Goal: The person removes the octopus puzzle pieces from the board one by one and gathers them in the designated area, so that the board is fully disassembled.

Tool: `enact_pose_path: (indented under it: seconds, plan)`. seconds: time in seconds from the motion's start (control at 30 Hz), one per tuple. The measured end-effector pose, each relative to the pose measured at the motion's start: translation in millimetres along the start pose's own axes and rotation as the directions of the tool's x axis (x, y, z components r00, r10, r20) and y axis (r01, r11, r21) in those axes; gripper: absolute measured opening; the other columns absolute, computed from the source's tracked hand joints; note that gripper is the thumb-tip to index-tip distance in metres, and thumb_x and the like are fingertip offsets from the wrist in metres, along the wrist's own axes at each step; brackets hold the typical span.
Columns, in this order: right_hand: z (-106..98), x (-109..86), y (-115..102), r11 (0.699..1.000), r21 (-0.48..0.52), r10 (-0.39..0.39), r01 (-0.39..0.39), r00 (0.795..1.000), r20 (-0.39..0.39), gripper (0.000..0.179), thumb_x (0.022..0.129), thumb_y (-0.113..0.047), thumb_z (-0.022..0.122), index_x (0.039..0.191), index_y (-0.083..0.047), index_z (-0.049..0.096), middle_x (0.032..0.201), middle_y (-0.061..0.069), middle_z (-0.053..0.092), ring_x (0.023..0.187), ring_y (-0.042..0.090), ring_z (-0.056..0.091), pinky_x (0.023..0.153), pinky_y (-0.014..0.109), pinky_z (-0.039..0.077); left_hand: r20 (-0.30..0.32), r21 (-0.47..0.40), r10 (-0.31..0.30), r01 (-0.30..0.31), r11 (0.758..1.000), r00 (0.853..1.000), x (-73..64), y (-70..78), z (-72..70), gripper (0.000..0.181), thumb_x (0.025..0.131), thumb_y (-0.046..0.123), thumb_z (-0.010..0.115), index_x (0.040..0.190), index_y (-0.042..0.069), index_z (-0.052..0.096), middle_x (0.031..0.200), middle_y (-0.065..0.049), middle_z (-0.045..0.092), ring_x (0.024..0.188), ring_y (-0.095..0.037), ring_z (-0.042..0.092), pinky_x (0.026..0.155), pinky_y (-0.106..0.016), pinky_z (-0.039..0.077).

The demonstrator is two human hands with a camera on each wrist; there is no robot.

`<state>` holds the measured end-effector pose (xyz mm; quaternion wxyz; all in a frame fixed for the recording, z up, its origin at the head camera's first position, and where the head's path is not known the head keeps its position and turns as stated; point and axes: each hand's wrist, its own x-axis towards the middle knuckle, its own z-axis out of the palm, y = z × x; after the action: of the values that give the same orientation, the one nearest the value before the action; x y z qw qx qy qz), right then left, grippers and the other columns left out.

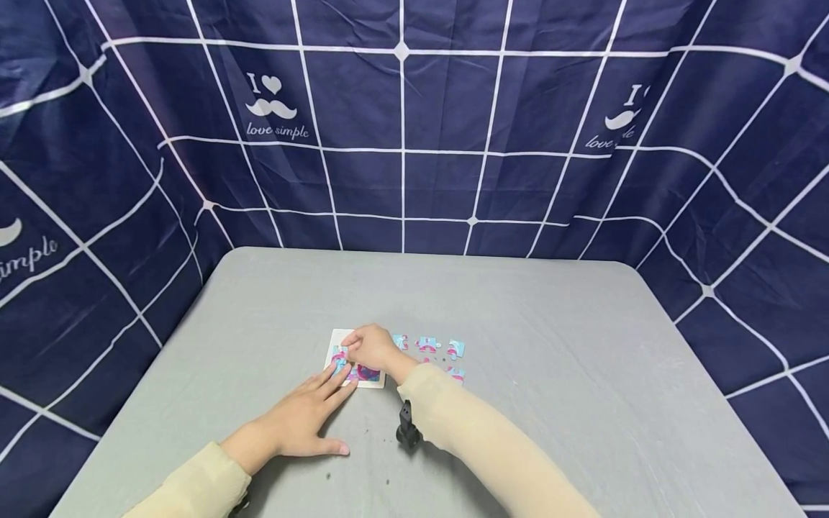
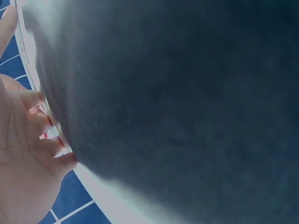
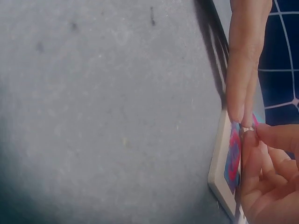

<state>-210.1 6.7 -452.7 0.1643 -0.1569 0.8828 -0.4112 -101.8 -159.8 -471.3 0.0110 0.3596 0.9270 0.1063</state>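
A small white puzzle tray (image 1: 336, 337) lies on the grey table, with pink, blue and purple jigsaw pieces (image 1: 369, 372) set inside it. My left hand (image 1: 299, 419) is spread flat, its fingertips resting on the tray's near left part and the pieces there. Over the tray, the thumb and fingers of my right hand (image 1: 376, 348) pinch a puzzle piece (image 3: 255, 120); only a thin pink and blue edge of it shows. The right hand covers part of the tray. In the left wrist view, the left hand (image 2: 25, 149) appears palm side on.
Several loose jigsaw pieces lie right of the tray, among them a blue and pink one (image 1: 427, 344) and another farther right (image 1: 456, 349). A piece (image 1: 457, 373) is partly behind the right sleeve. Dark blue checked cloth (image 1: 440, 180) stands around the table (image 1: 550, 331).
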Motion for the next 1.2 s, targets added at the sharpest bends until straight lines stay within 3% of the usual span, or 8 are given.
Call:
enact_pose_path:
  seconds: [0.23,0.57,1.2]
  plan:
    - [-9.7,-1.2,2.3,0.999,0.044,0.011,-0.01,1.0,-0.011,0.017,0.08,-0.005,0.071,0.097,-0.006,0.073,0.08,0.0,0.07,0.068,0.008,0.061,0.064,0.021,0.049,-0.006,0.002,0.004,-0.004,1.0,1.0,0.6,0.3,-1.2,0.096,0.08,0.071,0.054,0.145,0.002,0.038,0.151,-0.02,0.029,0.138,-0.042,0.022,0.104,-0.055,0.03]
    - [-27.7,-3.1,14.8,0.998,0.067,0.024,-0.022,0.999,-0.036,0.02,0.081,-0.004,0.069,0.102,-0.004,0.072,0.082,0.001,0.068,0.069,0.011,0.061,0.063,0.024,0.05,0.058,-0.021,-0.044,0.045,0.999,0.997,0.8,0.2,-1.7,0.097,0.08,0.072,0.053,0.148,0.006,0.033,0.154,-0.016,0.022,0.141,-0.038,0.015,0.108,-0.052,0.025]
    - [-56.5,-16.4,33.8,0.984,0.17,0.051,-0.048,0.999,-0.016,0.022,0.081,-0.003,0.07,0.103,0.0,0.069,0.082,0.004,0.069,0.069,0.016,0.063,0.061,0.027,0.053,0.057,-0.017,-0.042,0.043,0.999,0.997,0.1,1.7,-4.8,0.097,0.08,0.071,0.054,0.148,0.005,0.034,0.154,-0.017,0.022,0.141,-0.038,0.016,0.108,-0.051,0.025]
